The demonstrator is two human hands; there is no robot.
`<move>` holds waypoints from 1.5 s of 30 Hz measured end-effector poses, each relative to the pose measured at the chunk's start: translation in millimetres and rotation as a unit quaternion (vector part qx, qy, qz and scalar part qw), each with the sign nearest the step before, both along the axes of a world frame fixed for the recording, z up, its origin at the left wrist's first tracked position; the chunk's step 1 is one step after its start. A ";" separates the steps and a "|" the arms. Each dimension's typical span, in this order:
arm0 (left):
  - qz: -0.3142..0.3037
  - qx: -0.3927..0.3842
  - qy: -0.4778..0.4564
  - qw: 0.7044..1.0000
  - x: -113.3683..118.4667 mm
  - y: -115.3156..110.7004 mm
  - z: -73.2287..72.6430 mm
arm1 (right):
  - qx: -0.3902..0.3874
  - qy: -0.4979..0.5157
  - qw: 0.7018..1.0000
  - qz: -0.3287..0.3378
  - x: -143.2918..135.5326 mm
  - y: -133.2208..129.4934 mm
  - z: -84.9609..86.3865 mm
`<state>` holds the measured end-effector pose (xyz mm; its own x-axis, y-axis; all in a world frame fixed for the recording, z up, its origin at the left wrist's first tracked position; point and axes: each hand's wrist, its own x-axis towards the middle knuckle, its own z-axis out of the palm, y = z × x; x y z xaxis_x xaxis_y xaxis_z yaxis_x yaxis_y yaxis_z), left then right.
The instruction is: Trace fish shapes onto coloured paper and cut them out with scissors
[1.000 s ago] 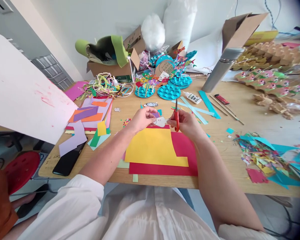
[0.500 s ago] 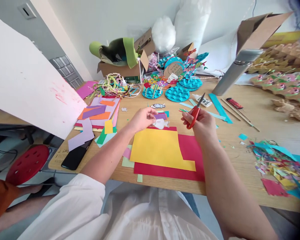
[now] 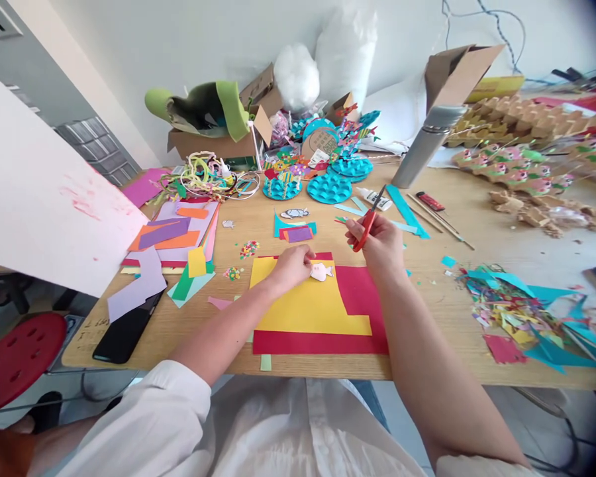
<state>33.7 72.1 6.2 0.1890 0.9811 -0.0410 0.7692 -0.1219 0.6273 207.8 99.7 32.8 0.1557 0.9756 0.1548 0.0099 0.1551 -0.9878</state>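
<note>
Between the fingers of my left hand (image 3: 294,266) is a small white paper fish cutout (image 3: 321,271), held over the upper part of a yellow sheet of paper (image 3: 298,308). The yellow sheet lies on a larger red sheet (image 3: 362,291) at the table's near edge. My right hand (image 3: 381,240) grips red-handled scissors (image 3: 365,228), their dark blades pointing up and away from me. Beyond my left hand lie a purple paper piece (image 3: 298,234) on teal and red scraps, and another fish cutout (image 3: 295,213) with dark outlines.
At left are stacked coloured papers (image 3: 171,225) and a black phone (image 3: 124,331). Blue egg-tray discs (image 3: 329,189), a glue bottle (image 3: 376,199) and a grey flask (image 3: 422,149) stand at the back. Paper shreds (image 3: 506,305) pile up at right.
My left hand has brought the fish cutout nearer, from beside the purple scrap to over the yellow sheet. The scissors stay in my right hand. The camera view has turned right.
</note>
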 end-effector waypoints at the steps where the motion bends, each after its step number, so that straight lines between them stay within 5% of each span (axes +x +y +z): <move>1: -0.004 0.008 0.013 1.000 0.1 -3.6 1.5 | 0.000 -0.007 1.000 0.000 -0.2 0.1 0.3; 8: -0.077 0.155 0.199 0.965 7.4 -47.8 12.8 | -0.019 -0.038 0.999 0.005 -1.2 -2.3 6.1; 11: -0.097 0.182 0.240 0.949 13.4 -63.5 8.8 | -0.021 -0.154 0.987 0.043 2.9 -0.5 9.5; 17: -0.099 0.199 0.266 0.938 15.8 -70.7 -7.4 | 0.021 -0.518 0.848 0.115 22.5 14.0 10.7; 26: -0.108 0.198 0.260 0.939 15.9 -70.2 -13.0 | 0.033 -0.642 0.766 0.019 25.0 10.5 -27.4; 34: -0.110 0.164 0.232 0.952 15.0 -67.2 -12.1 | 0.062 -0.652 0.755 0.033 27.5 15.8 -39.2; 40: -0.102 0.161 0.244 0.951 13.6 -69.6 -13.9 | 0.092 -0.596 0.796 0.053 30.1 13.6 -38.1; 45: -0.099 0.158 0.251 0.950 13.6 -71.1 -15.9 | 0.144 -0.521 0.830 0.140 32.1 13.2 -37.0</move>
